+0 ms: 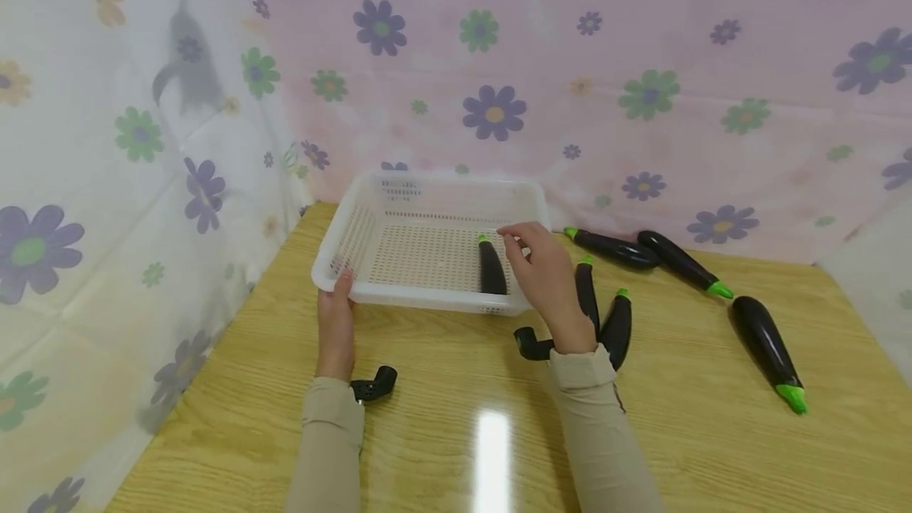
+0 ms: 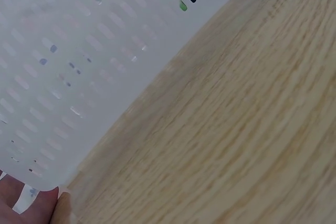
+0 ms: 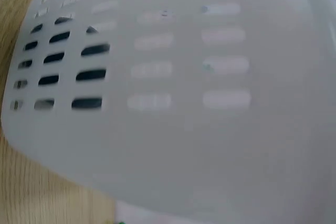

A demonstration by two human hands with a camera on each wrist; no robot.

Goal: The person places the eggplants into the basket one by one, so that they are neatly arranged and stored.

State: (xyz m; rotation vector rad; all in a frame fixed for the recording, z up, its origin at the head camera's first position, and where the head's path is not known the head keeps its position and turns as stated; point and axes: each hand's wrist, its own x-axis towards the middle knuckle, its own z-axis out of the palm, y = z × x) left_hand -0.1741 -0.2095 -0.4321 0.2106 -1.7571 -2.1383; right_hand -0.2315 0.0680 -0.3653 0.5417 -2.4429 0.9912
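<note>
A white perforated plastic basket (image 1: 427,303) sits at the back of the table, one dark eggplant (image 1: 492,267) lying inside near its right end. My left hand (image 1: 336,323) grips the basket's front left corner, thumb up over the rim. In the left wrist view, fingers (image 2: 39,205) show at the basket's lower corner. Over the right end of the basket is my right hand (image 1: 541,271), its fingers loosely bent beside the eggplant and nothing visible in them. The right wrist view shows only the basket's slotted wall (image 3: 173,150), with dark showing through some slots.
Two eggplants (image 1: 617,327) lie just right of my right forearm, partly covered by it. Farther right, several more eggplants (image 1: 765,343) rest on the wooden table (image 1: 427,418). Flowered cloth (image 1: 435,62) hangs behind the basket and along the left side.
</note>
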